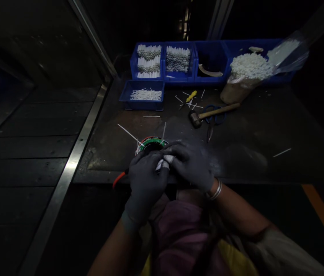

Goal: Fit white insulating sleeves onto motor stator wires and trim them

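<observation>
Both my hands wear dark gloves and meet at the near edge of a dark workbench [251, 153]. My left hand [146, 180] is curled closed, and a red-orange handle [118, 178] sticks out below it. My right hand [192, 163] pinches a small white piece [163, 164] between the two hands. Just beyond the fingers lies a round coil part [152, 143] with a green ring and white sleeves sticking out of it.
Blue bins [179, 61] of white tubes line the back, and a low blue tray [143, 96] holds thin white sticks. A mallet [208, 114], blue scissors [215, 119], a yellow-handled tool [191, 96] and a bag of white tubes [248, 71] lie further back. A metal rail [72, 153] edges the bench's left side.
</observation>
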Available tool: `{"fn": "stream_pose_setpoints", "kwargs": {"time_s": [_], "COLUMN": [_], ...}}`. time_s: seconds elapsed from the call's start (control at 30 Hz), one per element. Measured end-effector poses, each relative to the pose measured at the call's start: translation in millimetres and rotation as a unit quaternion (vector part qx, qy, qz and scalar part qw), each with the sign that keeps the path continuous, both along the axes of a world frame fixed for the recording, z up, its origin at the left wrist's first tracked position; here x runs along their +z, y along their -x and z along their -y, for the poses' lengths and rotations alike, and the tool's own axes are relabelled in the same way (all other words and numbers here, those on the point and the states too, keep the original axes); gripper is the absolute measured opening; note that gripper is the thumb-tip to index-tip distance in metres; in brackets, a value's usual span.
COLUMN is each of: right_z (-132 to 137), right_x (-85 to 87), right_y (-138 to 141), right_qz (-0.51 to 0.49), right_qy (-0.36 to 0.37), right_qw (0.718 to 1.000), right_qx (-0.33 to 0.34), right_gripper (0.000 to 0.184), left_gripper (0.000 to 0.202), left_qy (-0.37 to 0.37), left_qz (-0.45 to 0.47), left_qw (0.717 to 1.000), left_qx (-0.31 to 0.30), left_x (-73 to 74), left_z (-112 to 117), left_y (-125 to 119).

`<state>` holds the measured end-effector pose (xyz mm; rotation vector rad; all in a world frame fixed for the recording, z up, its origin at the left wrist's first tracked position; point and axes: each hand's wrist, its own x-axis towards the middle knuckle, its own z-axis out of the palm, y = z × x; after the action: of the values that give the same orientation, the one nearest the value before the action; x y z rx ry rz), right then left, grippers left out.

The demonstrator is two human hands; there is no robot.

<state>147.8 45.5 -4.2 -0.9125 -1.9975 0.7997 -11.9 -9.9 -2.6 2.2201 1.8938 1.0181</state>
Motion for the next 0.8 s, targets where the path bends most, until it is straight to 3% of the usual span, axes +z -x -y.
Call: {"fn": "stream_pose_setpoints", "kwargs": {"time_s": [0.07, 0.2, 0.27, 0.37, 0.47, 0.57, 0.67, 0.73, 0.8], "right_z": [8, 20, 9, -23, -44, -42, -33, -33, -41], "right_x": [2.5, 0.8, 1.3, 6.0, 12.1, 15.8, 13.0, 7.9, 4.0], "right_y": [-7, -13, -5, 11, 8, -4, 0, 15, 34], "right_qz": [0.035, 0.025, 0.016, 0.001, -0.009, 0.045, 0.125, 0.157, 0.177], "right_qy": [-0.044, -0.075, -0.079, -0.054, 0.026, -0.004, -0.080, -0.110, -0.126], "right_qw": [0.998, 0.997, 0.997, 0.998, 0.996, 0.984, 0.982, 0.979, 0.974], "right_qx": [0.024, 0.004, 0.006, 0.025, 0.088, 0.171, 0.121, 0.071, 0.068], "right_gripper": [0.014, 0.012, 0.012, 0.011, 0.007, 0.010, 0.015, 0.013, 0.010], "left_gripper": [0.021, 0.014, 0.004, 0.010, 0.014, 0.012, 0.017, 0.020, 0.021], "left_qy": [0.013, 0.048, 0.049, 0.049, 0.048, 0.033, 0.006, -0.023, -0.039], "left_qz": [0.008, 0.042, 0.047, 0.019, -0.042, -0.082, -0.101, -0.111, -0.119], "left_qw": [1.000, 0.997, 0.998, 0.996, 0.996, 0.994, 0.992, 0.990, 0.989], "left_qx": [0.014, 0.037, -0.011, -0.070, -0.067, -0.057, -0.075, -0.086, -0.080], "left_x": [0.6, 1.3, 1.8, 2.3, 0.9, -2.2, -4.8, -5.9, -6.5], "left_z": [0, 2, 1, -1, -3, -6, -7, -8, -9], "left_y": [1, 7, 12, 19, 20, 17, 15, 15, 18]}}
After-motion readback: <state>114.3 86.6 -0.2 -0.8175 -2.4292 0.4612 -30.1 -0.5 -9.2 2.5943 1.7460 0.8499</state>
